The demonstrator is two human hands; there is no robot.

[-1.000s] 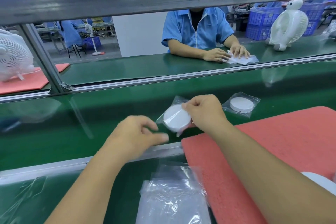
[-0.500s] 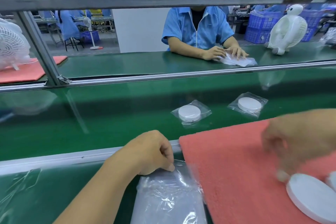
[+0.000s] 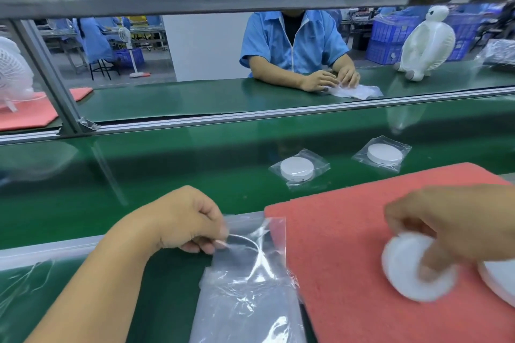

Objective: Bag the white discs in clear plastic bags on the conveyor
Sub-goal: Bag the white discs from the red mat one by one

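We see the left hand [image 3: 181, 220] at lower centre pinching the top edge of a clear bag [image 3: 250, 248], lifted off the stack of clear bags [image 3: 245, 309] that lies on the green bench surface just left of the red foam mat [image 3: 342, 245]. The bag's right corner overlaps the mat's left edge. At lower right the right hand [image 3: 457, 228] grasps a white disc [image 3: 404, 267], fingers curled over its top and front; hand and disc are motion-blurred, so we cannot tell whether the disc touches the mat or is held just above it. Another white disc [image 3: 498, 278] sits at the right frame edge, partly cut off, just beside the held one. On the green conveyor [image 3: 167, 170] across the middle of the frame lie two bagged discs: one bagged disc [image 3: 296, 167] at centre, a second bagged disc [image 3: 384, 153] to its right, both flat, near each other but apart, just beyond the mat's far edge. Beyond the conveyor, at upper centre, a worker in a blue shirt [image 3: 292, 42] has both hands on a white piece of plastic [image 3: 354, 92]. A white fan [image 3: 426, 44] stands at upper right, another white fan [image 3: 14, 72] at far left on a red pad [image 3: 28, 114].
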